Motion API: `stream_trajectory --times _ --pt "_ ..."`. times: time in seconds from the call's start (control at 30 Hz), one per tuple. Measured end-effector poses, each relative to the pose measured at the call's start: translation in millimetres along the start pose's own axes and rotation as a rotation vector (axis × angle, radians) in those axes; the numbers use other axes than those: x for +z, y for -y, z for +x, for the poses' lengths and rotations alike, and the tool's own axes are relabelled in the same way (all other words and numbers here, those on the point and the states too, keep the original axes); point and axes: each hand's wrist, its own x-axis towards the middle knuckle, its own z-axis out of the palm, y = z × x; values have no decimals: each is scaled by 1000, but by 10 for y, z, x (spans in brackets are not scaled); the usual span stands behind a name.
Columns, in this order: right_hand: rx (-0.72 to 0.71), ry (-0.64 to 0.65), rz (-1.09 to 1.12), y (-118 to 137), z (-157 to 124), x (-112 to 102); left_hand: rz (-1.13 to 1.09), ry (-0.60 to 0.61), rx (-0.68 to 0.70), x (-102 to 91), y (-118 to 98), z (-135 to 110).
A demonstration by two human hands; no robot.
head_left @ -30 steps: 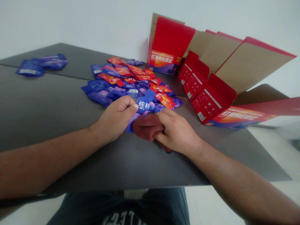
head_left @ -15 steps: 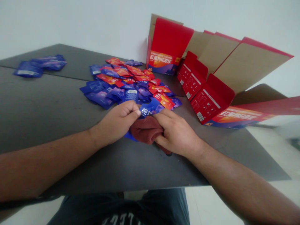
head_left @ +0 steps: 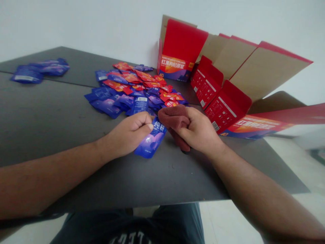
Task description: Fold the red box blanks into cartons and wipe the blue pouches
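Between thumb and fingers, my left hand pinches a blue and purple pouch with white characters by its upper left edge. The pouch slants with its lower end toward me. A folded brown cloth is gripped in my right hand, over the upper right part of the pouch, hiding that corner. I cannot tell whether the cloth presses on it. Just beyond my hands lies a heap of blue pouches and red packets.
Several blue pouches lie apart at the far left of the grey table. An open red carton stands at the back, with another open carton at the right. The table's front edge is near my lap.
My right hand has moved the cloth up and to the right, off the pouch's middle, so the pouch's lower front now shows. My left hand keeps its pinch in nearly the same spot.
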Motion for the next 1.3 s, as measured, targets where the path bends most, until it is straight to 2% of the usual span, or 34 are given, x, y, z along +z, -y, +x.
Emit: stream_trajectory --times 0.13,0.27,0.43,0.6,0.77,0.93,1.1,1.23,1.3 --pt "-92 72 15 -10 -5 15 -20 -1 -20 5 27 -4" --pt "-41 60 25 11 -20 34 -21 -45 -43 11 41 -7" --pt "-200 184 -55 123 -100 78 -56 -77 -35 26 94 13" --pt "-179 155 -134 222 -154 140 -46 -121 -34 36 93 14" --pt "-320 315 -157 328 -204 182 16 -147 -9 22 41 5" --pt "-225 233 -169 324 -194 181 -16 -151 -23 30 69 10" --pt "-366 337 -154 323 -201 214 18 -185 -27 36 50 8" --pt "-254 252 -144 291 -194 211 -80 -171 -67 44 52 4" --pt "-258 244 -145 292 -196 211 -112 -187 -97 52 53 0"
